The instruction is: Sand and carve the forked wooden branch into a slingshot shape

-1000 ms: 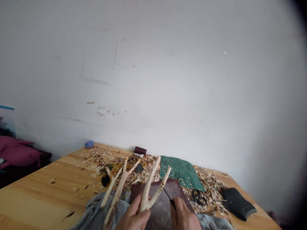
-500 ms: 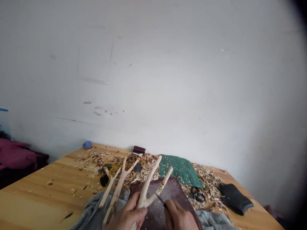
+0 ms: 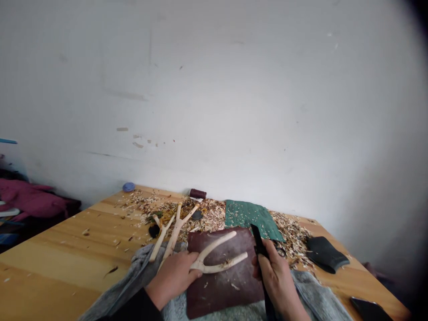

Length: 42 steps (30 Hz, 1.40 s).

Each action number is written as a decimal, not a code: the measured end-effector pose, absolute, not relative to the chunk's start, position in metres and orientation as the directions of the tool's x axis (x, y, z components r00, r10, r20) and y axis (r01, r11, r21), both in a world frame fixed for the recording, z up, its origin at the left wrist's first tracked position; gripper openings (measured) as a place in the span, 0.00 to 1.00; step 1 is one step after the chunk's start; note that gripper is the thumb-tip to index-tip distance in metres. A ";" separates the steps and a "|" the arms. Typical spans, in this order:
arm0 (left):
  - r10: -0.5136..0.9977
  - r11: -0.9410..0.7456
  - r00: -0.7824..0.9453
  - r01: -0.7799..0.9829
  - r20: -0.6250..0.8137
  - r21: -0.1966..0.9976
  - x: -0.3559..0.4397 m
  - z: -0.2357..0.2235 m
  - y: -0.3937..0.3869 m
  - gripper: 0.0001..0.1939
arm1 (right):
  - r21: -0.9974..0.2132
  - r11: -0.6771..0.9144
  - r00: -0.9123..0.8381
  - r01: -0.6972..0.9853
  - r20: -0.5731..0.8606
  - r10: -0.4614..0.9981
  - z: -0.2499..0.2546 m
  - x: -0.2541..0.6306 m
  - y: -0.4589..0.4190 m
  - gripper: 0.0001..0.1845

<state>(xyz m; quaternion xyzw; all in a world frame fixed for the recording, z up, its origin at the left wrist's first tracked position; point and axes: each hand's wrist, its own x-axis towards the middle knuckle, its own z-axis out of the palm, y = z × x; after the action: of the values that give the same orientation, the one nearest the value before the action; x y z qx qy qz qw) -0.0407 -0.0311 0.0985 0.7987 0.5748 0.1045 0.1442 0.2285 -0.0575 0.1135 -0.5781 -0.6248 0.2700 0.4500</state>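
Observation:
My left hand (image 3: 175,273) is closed round the stem of a peeled, pale Y-shaped branch (image 3: 217,268). Its two prongs point right, over a dark maroon leather sheet (image 3: 214,296). Brown patches show on the lower prong. My right hand (image 3: 276,276) grips a black knife (image 3: 257,238), its upper end pointing up and slightly left, apart from the branch. Beyond my left hand lie a larger forked branch (image 3: 177,229) and a smaller forked branch (image 3: 162,234), side by side.
Wood shavings (image 3: 214,218) cover the table's back, partly over a green cloth (image 3: 249,216). A thread spool (image 3: 198,193) stands by the wall. Black scissors (image 3: 281,252), a dark folded piece (image 3: 326,254) and a phone (image 3: 371,308) lie right. Grey fabric (image 3: 143,267) drapes the front edge.
The knife has come away from the branch's prong, moved right, and turned upright. The branch has tipped from upright to lying rightward, lower over the leather. The view has tilted down.

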 end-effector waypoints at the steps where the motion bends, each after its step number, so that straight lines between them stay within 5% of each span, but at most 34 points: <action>1: 0.952 -0.294 0.305 0.908 0.010 0.298 -0.040 0.097 -0.032 0.11 | -0.867 0.188 0.069 0.461 0.247 0.967 0.112 0.230 -0.056 0.17; 7: 0.953 -0.301 0.298 0.928 0.046 0.222 -0.038 0.092 -0.035 0.13 | -0.898 0.249 0.035 0.363 0.281 0.959 0.108 0.233 -0.055 0.19; 15: 0.934 -0.354 0.354 0.903 0.043 0.243 -0.040 0.094 -0.032 0.10 | -0.801 0.189 -0.117 0.568 0.149 0.982 0.100 0.223 -0.048 0.26; 21: 0.887 -0.451 0.461 0.854 0.023 0.259 -0.044 0.102 -0.032 0.11 | -0.399 0.191 -0.170 0.897 0.088 0.981 0.103 0.218 -0.055 0.15; 25: 0.890 -0.445 0.455 0.861 0.016 0.245 -0.045 0.102 -0.032 0.11 | -0.177 0.237 -0.234 0.955 0.037 0.972 0.104 0.218 -0.060 0.14; 42: 0.914 -0.393 0.405 0.898 -0.025 0.199 -0.044 0.099 -0.036 0.17 | -0.133 0.308 -0.313 0.942 -0.020 0.949 0.105 0.212 -0.064 0.14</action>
<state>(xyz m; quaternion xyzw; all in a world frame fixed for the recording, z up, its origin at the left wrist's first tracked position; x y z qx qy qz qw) -0.0441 -0.0361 0.0993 0.8334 0.5435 0.0438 0.0906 0.2124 -0.0637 0.1048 -0.5852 -0.8081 0.0597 0.0311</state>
